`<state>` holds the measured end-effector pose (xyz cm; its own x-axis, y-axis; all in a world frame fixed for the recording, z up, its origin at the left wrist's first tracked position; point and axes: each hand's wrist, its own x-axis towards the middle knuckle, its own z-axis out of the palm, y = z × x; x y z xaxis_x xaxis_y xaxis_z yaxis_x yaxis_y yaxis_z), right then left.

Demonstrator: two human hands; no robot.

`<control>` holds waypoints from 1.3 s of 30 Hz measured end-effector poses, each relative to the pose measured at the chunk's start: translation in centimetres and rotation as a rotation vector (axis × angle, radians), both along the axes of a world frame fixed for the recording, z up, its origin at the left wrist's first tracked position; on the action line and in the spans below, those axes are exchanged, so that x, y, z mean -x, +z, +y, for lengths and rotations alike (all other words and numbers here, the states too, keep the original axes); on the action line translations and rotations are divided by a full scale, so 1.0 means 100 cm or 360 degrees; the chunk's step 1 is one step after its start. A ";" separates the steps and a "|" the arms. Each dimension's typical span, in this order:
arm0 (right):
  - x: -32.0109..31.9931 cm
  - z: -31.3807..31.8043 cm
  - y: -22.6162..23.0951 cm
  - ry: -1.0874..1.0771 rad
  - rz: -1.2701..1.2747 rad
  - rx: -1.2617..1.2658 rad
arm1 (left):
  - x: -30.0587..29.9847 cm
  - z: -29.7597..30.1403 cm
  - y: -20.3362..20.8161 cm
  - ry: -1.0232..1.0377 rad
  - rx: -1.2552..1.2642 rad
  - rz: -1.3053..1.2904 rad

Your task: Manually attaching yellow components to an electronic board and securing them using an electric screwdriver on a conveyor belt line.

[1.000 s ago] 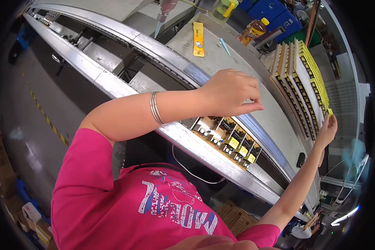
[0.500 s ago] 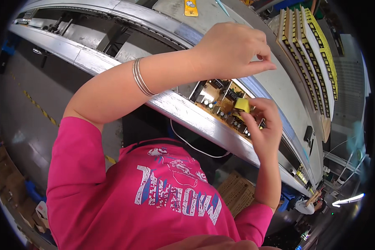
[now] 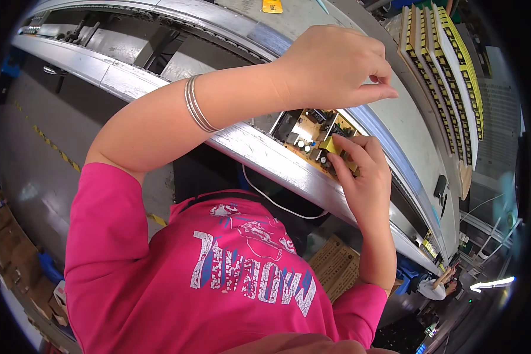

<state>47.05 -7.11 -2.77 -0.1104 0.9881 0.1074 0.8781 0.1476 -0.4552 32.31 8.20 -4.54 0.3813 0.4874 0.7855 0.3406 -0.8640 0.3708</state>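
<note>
Over the conveyor rail (image 3: 259,154), I see right hand (image 3: 363,177) fingers (image 3: 343,154) pinching 1 yellow component (image 3: 335,147) onto the circuit board (image 3: 310,134) to seat it, left hand (image 3: 330,68) fingers pressed together, poised above.

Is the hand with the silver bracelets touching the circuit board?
No, the left hand hovers pinched above the circuit board; only the right hand touches it.

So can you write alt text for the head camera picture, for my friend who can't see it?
A person in a pink shirt works on a circuit board on a metal conveyor rail. The right hand presses a yellow part onto the board, while the left hand, silver bangles on its wrist, pinches its fingertips above it.
</note>
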 end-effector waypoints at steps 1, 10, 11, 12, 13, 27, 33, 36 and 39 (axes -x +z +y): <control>0.000 0.000 0.001 0.0013 -0.0035 -0.0018 | 0.000 0.001 -0.001 0.0000 0.0000 0.0005; -0.064 0.026 0.061 -0.0163 0.0024 -0.0244 | -0.014 0.003 0.007 -0.0137 0.0072 -0.0010; -0.087 0.041 0.074 -0.0284 -0.0049 -0.0486 | -0.015 0.004 0.009 -0.0121 0.0077 0.0008; -0.113 0.058 0.085 -0.0434 -0.0107 -0.0682 | -0.017 0.004 0.011 -0.0146 0.0052 0.0001; -0.141 0.076 0.095 -0.0583 -0.0165 -0.0878 | -0.019 0.003 0.013 -0.0150 0.0080 0.0011; -0.321 0.136 0.095 -0.1035 -0.0529 -0.0620 | -0.020 -0.003 0.024 -0.0127 0.0326 0.0089; -0.237 0.084 0.095 -0.0969 -0.0112 -0.1008 | -0.021 0.007 0.013 -0.0128 0.0170 -0.0008; -0.160 0.057 0.061 -0.0413 0.0477 -0.0740 | -0.011 0.009 0.007 -0.0079 0.0010 -0.0093; -0.080 0.019 0.031 -0.0327 0.0502 -0.0380 | -0.018 0.025 -0.009 -0.0062 0.0056 -0.0061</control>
<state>55.02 -5.24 0.38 0.1601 0.9295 0.3321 0.7236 0.1183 -0.6800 34.08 10.72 -5.45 0.3705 0.5006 0.7824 0.2921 -0.8624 0.4135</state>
